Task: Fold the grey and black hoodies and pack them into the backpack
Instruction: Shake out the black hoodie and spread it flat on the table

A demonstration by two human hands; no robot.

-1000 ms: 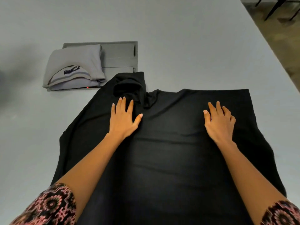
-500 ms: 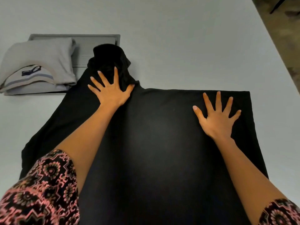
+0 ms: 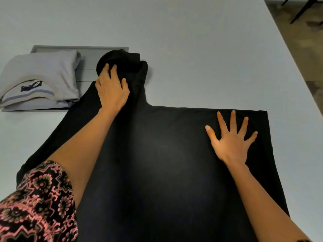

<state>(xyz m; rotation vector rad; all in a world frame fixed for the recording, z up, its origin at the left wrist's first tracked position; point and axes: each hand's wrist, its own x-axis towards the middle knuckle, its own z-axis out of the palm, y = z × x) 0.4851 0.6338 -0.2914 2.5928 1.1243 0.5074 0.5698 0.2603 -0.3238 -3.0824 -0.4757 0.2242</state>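
The black hoodie (image 3: 166, 163) lies spread flat on the table in front of me, its hood bunched at the far left. My left hand (image 3: 111, 89) rests on the hood area, fingers curled into the fabric. My right hand (image 3: 230, 140) presses flat on the hoodie's upper right part, fingers spread wide. The grey hoodie (image 3: 42, 79), folded, sits at the far left on a grey flat panel (image 3: 97, 51). No backpack is in view.
The light grey table (image 3: 192, 41) extends far and right; its right edge (image 3: 297, 70) runs diagonally, with floor and dark chair legs (image 3: 304, 9) beyond. The black hood overlaps the grey panel beside the folded grey hoodie.
My left hand slid farther up onto the hood and its fingers curled into the fabric. My right hand stayed spread flat. The view shifted slightly.
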